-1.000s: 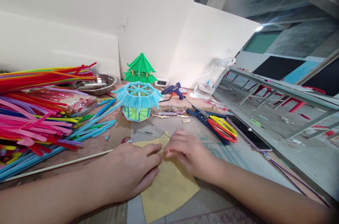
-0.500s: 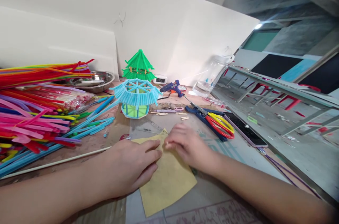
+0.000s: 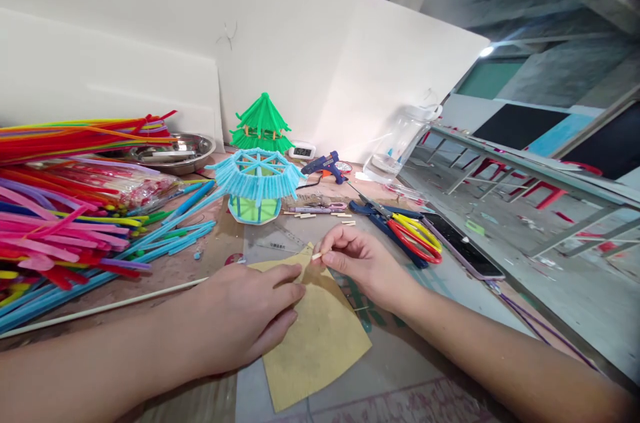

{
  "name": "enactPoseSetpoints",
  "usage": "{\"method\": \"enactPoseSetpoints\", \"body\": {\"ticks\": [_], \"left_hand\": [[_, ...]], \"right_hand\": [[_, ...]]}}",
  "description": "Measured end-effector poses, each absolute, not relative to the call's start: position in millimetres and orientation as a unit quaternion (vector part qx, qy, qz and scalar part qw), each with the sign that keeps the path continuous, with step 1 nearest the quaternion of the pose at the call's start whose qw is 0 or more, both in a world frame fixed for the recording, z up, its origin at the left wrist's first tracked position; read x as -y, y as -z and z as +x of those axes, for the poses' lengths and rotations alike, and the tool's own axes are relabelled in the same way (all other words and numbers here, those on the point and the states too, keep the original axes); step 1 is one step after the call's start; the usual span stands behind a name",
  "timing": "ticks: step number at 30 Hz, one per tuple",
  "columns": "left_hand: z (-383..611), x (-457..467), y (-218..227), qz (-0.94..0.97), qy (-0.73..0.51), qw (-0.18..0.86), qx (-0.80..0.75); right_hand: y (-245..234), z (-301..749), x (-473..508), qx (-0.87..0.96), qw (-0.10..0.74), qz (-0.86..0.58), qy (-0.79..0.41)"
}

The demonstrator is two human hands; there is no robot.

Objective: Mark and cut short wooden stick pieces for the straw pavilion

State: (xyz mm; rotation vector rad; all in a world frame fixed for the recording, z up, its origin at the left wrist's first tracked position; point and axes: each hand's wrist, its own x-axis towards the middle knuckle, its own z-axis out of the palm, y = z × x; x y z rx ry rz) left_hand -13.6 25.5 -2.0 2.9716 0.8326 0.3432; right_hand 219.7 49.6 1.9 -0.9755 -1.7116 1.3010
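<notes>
From my remote seat I watch the right hand point(image 3: 353, 260), at the centre of the frame, with thumb and forefinger closed in a pinch on a short stick point(image 3: 317, 256) over the top corner of the yellow sheet point(image 3: 320, 350). At lower centre on the tabletop point(image 3: 173, 271), I see that sheet under the loosely bent, half-open fingers of the palm-down left hand point(image 3: 255, 306).
</notes>
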Motion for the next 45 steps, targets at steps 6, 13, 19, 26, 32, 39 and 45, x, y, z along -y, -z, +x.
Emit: {"method": "enactPoseSetpoints", "body": {"ticks": [6, 13, 19, 26, 32, 39, 45], "left_hand": [[-14, -27, 4, 0.955, -0.122, 0.01, -0.269], [-15, -25, 4, 0.956, -0.097, 0.007, -0.277], [-15, -25, 5, 0.957, -0.093, 0.009, -0.275], [-13, -26, 2, 0.958, -0.087, 0.017, -0.272], [-15, -24, 2, 0.956, -0.093, 0.016, -0.278], [-14, -26, 1, 0.958, -0.087, 0.014, -0.273], [-16, -27, 5, 0.957, -0.11, 0.016, -0.268]], "right_hand": [[1, 220, -46, 0.582, 0.424, -0.344, -0.603], [-2, 220, -43, 0.576, 0.407, -0.287, -0.648], [-1, 218, -40, 0.584, 0.4, -0.283, -0.647], [-10, 215, -37, 0.562, 0.368, -0.279, -0.686], [-17, 211, -33, 0.518, 0.354, -0.251, -0.738], [-12, 211, -35, 0.526, 0.365, -0.23, -0.733], [-6, 214, -37, 0.567, 0.368, -0.274, -0.684]]}}
